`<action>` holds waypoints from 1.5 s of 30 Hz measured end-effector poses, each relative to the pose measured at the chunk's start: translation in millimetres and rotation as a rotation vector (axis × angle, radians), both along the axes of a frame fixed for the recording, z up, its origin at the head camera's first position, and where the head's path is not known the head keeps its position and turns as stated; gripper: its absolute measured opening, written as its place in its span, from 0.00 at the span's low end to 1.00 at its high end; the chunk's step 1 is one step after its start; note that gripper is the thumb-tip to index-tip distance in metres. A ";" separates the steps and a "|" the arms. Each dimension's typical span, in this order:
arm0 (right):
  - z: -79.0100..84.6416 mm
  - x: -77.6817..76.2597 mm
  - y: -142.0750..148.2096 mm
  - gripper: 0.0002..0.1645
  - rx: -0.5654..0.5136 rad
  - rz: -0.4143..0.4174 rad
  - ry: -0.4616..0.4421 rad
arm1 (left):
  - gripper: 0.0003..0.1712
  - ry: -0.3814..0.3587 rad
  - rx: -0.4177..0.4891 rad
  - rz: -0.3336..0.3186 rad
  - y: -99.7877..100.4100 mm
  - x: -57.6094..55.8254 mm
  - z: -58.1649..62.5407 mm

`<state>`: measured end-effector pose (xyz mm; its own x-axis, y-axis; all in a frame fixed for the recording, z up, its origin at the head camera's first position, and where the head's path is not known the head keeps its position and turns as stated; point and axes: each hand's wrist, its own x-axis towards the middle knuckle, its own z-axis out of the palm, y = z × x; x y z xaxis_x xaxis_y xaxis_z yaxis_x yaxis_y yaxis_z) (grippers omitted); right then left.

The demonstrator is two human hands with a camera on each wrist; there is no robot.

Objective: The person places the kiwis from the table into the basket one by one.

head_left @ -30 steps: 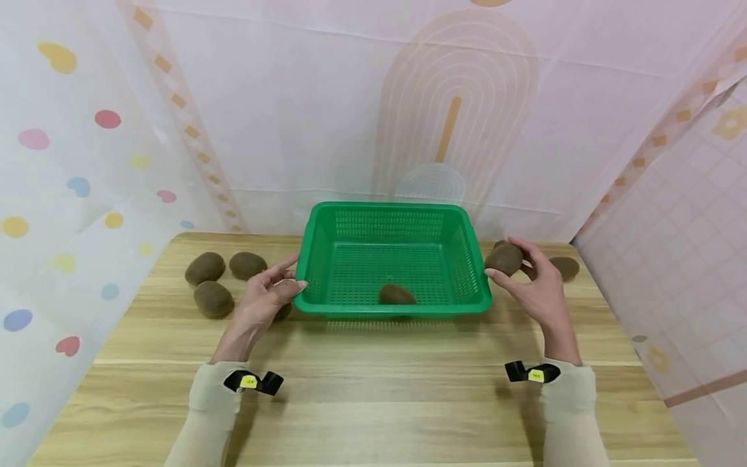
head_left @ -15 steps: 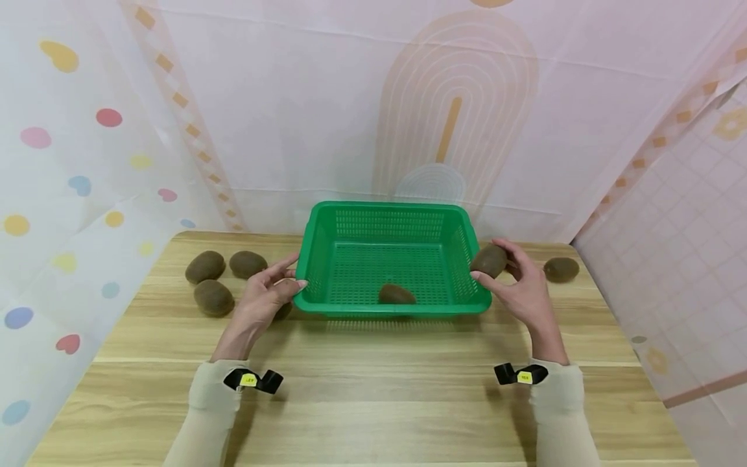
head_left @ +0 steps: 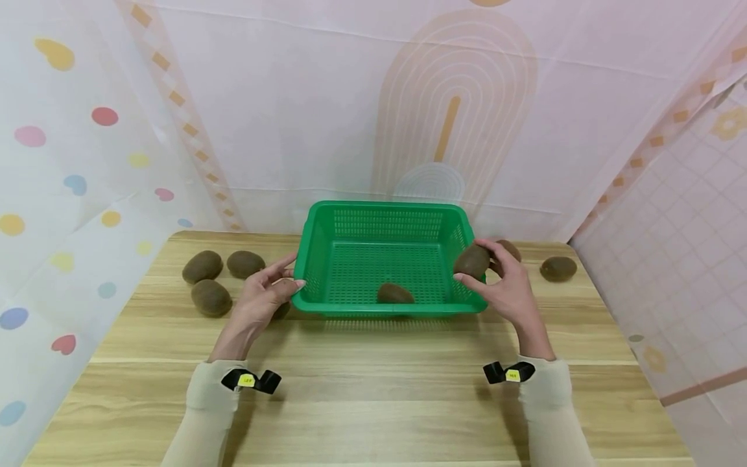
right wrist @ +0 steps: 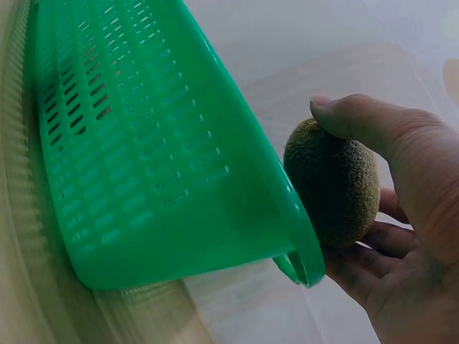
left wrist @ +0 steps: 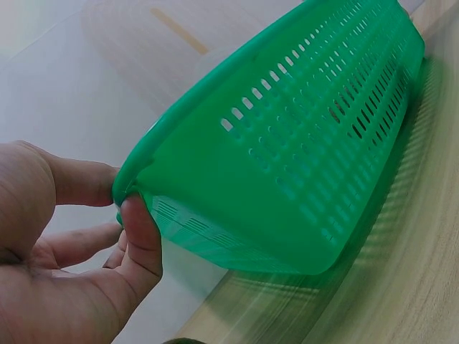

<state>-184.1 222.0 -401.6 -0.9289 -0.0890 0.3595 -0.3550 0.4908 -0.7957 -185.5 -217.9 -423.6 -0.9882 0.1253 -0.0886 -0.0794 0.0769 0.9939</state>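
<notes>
While the left hand (head_left: 260, 301) pinches the near part of the left rim of the basket (head_left: 388, 309), the right hand (head_left: 509, 288) has come inward over the past second, carrying the held kiwi (head_left: 472, 261) from beyond the right rim to above it. Right grip firm by the look of it: thumb on one side, fingers on the other, fruit raised. Left grip and basket unchanged. Judged from this, the carry has reached the basket's edge, with release not yet made. One inner kiwi (head_left: 395, 294) lies in the basket, leftward of the right grip, against or near the front wall. With the right hand shifted, a rear kiwi (head_left: 510, 250) shows behind its fingers, partly covered; an outer kiwi (head_left: 558, 269) sits on the table (head_left: 373, 402) farther right of that grip. Left of the left grip, three loose kiwis (head_left: 211, 298) bunch together; a tucked kiwi (head_left: 282, 311) is mostly hidden beneath that hand. Hard to make out: whether the held kiwi touches the rim, since it overlaps it in both head and right wrist views. Front wall hides the inner kiwi's underside; both forearms cut off below.
</notes>
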 end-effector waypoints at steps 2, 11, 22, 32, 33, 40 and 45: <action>0.5 0.5 -2.5 0.43 0.011 0.006 -0.005 | 0.40 0.002 0.004 -0.002 -0.5 0.3 0.4; 0.7 1.6 -10.8 0.43 0.033 0.018 -0.019 | 0.39 -0.001 -0.005 0.004 0.5 1.9 2.1; -0.7 -0.9 -18.2 0.45 0.087 0.062 -0.058 | 0.40 0.006 0.011 0.002 -1.4 3.0 3.0; -1.5 0.7 -15.9 0.47 0.151 0.042 -0.115 | 0.40 0.008 0.040 0.008 0.7 0.9 0.6; -1.3 0.9 -15.4 0.48 0.159 0.040 -0.114 | 0.40 0.009 0.040 0.008 0.7 1.0 0.6; -1.4 1.6 -7.2 0.50 0.192 0.044 -0.079 | 0.40 0.007 0.059 0.003 1.3 1.5 0.0; -2.9 0.9 -0.6 0.52 0.213 0.020 -0.059 | 0.40 0.000 0.050 0.000 1.6 3.7 1.9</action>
<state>-183.2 221.4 -404.4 -0.9450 -0.1759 0.2758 -0.3224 0.6430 -0.6947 -181.8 -216.3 -421.7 -0.9882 0.1293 -0.0818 -0.0790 0.0268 0.9965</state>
